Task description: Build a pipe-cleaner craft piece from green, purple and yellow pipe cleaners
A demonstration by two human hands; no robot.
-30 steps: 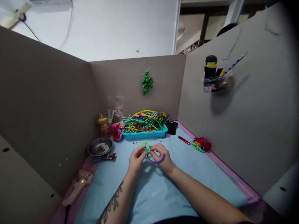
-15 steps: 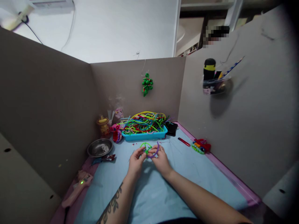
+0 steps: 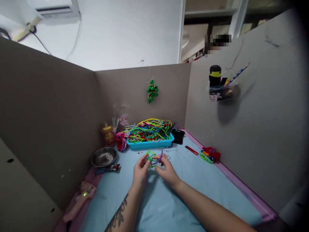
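A small shape bent from bright green pipe cleaner [image 3: 150, 158] is pinched between the thumb and fingers of my left hand [image 3: 141, 166]. A purple pipe cleaner [image 3: 158, 160] runs from its middle, curving up to the right past my right fingers. My right hand [image 3: 166, 169] is at the right side of the shape, thumb and index finger apart, with the fingertips at the purple strand. Both hands are just above the blue table cover [image 3: 159, 199], in front of a blue tray [image 3: 151, 145] heaped with pipe cleaners [image 3: 149, 130] of many colours.
Left lie a metal bowl [image 3: 103, 157] with small pale bits and a pink glue gun [image 3: 80, 199], its green light lit. A red pen-like object [image 3: 191, 150] and colourful pipe-cleaner pieces [image 3: 210, 154] lie right. Grey panels enclose the table; a green ornament [image 3: 152, 91] hangs behind.
The right thumb and index finger have come apart from their grip beside the shape. The green shape has turned a little in my left hand. The view has tilted slightly upward.
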